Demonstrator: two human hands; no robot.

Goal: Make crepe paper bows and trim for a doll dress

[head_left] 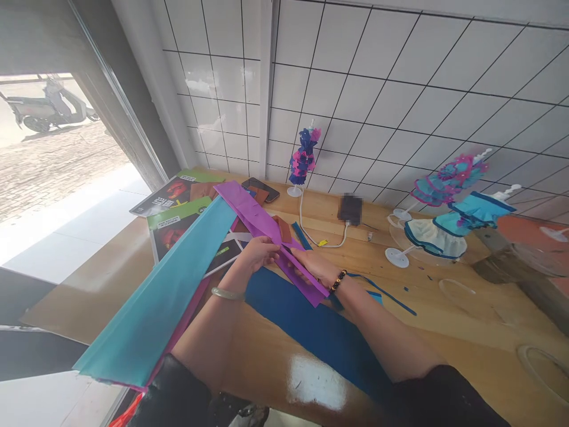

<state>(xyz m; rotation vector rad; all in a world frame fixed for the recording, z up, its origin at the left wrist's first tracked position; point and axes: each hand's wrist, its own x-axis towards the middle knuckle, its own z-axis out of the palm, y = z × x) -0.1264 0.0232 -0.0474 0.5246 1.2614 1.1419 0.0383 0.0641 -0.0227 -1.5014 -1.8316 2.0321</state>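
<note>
My left hand pinches the edge of a long purple strip of crepe-like paper or cloth with thumb and fingers. Close beside it, my right hand is closed around scissors, mostly hidden by the fingers; only a dark bit shows at the split in the purple material. From that split a narrow purple band runs over my right hand, and a wider piece lies beneath it. A long teal strip with pink under it reaches toward the lower left. Under my forearms lies a dark blue strip.
Miniature dresses on white stands include a blue-pink one, a teal-pink one and a blue-cream one. A white cable, a phone, printed packs and blue scraps lie on the wooden table by a tiled wall.
</note>
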